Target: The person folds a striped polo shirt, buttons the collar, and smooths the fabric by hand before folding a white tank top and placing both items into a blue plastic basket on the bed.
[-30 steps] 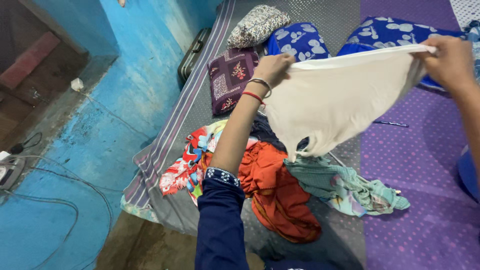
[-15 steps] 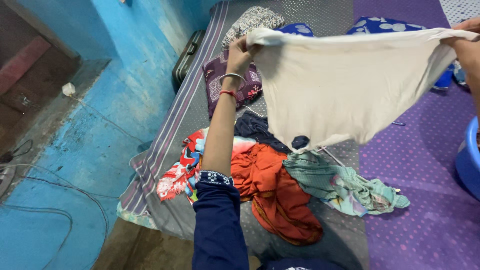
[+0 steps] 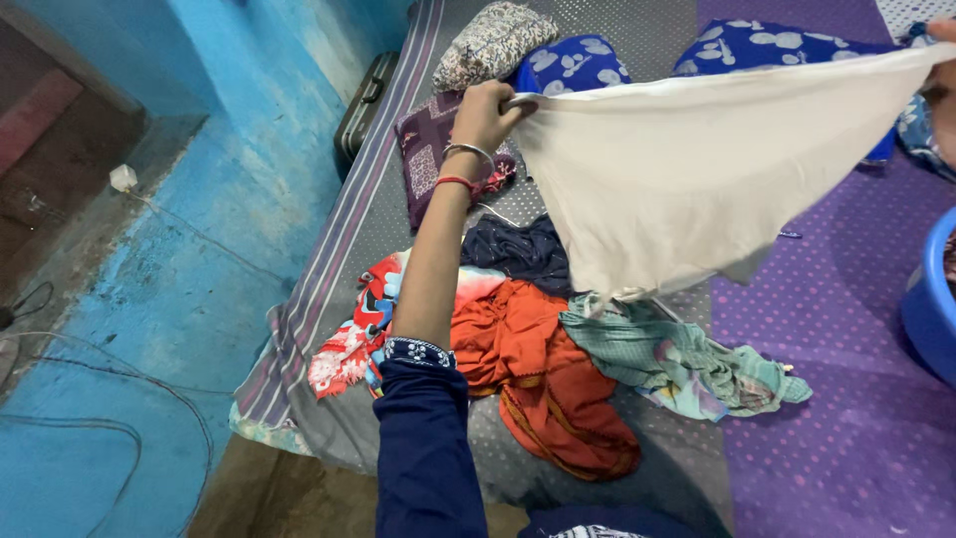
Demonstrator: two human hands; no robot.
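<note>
A blue wall (image 3: 239,149) and a dark case (image 3: 360,105) stood at the left. The left hand (image 3: 485,112) was closed on one corner of a cream cloth (image 3: 687,179), stretched in the air above a heap of clothes (image 3: 538,349) and pillows (image 3: 568,65) on the bed (image 3: 846,399). The right hand (image 3: 944,60), mostly out of frame, pinched the far corner. A blue tub (image 3: 931,299) sat at the right edge.
</note>
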